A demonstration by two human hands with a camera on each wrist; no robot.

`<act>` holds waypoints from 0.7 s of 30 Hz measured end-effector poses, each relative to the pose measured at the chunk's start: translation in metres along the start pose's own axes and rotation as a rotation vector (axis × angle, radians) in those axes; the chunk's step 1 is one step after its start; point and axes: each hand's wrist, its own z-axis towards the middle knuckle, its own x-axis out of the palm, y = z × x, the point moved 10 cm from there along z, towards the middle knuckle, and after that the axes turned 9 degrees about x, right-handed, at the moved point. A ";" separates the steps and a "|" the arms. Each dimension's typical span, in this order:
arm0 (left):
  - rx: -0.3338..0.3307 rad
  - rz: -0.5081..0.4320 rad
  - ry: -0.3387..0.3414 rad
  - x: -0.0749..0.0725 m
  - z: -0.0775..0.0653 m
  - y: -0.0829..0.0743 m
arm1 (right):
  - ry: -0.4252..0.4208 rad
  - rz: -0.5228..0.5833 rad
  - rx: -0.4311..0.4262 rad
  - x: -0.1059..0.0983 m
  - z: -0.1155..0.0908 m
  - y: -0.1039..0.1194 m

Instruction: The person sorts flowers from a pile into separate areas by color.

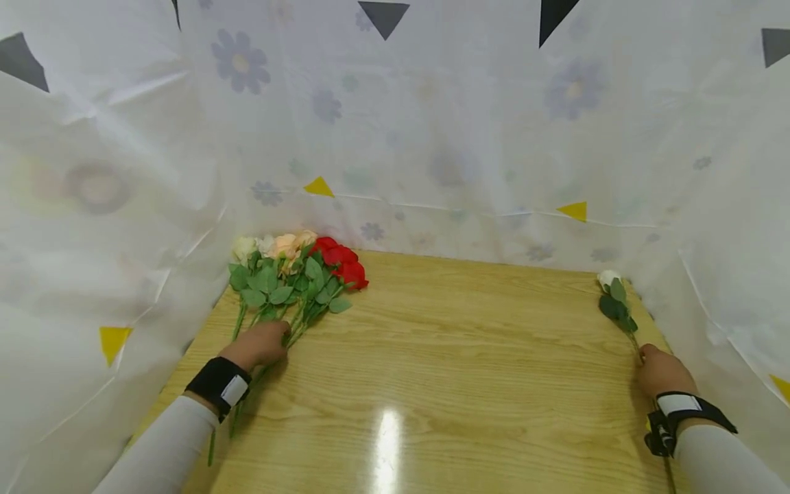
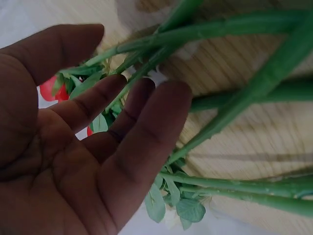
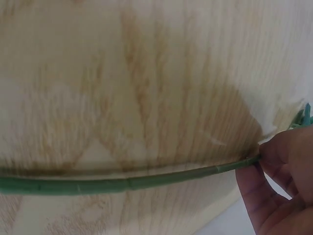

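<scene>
On the left of the table lies a spread of artificial roses: red ones (image 1: 338, 259), peach ones (image 1: 286, 245) and a cream-white one (image 1: 245, 248), with green leaves. My left hand (image 1: 259, 343) reaches over their stems. In the left wrist view its fingers are loosely bent beside the green stems (image 2: 220, 122), with no stem gripped in the palm. At the far right, my right hand (image 1: 668, 372) pinches the stem of a single white rose (image 1: 609, 278). The right wrist view shows thumb and fingertip on that stem (image 3: 122, 183), close over the table.
The wood-grain table (image 1: 444, 343) stretches between the two hands, with a bright reflection near the front. Pale flower-printed sheeting (image 1: 432, 137) hangs at the back and both sides. Yellow pennants (image 1: 319, 186) hang on a string low along it.
</scene>
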 end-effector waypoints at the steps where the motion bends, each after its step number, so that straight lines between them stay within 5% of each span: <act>1: -0.003 0.006 0.003 0.001 0.000 -0.001 | -0.007 0.001 -0.003 0.000 0.000 0.000; 15: -0.028 0.118 -0.056 0.009 -0.007 -0.004 | -0.042 0.034 -0.049 -0.006 -0.008 0.006; 21: -0.018 0.089 -0.089 0.008 -0.012 -0.011 | -0.017 0.055 -0.018 -0.006 -0.009 0.006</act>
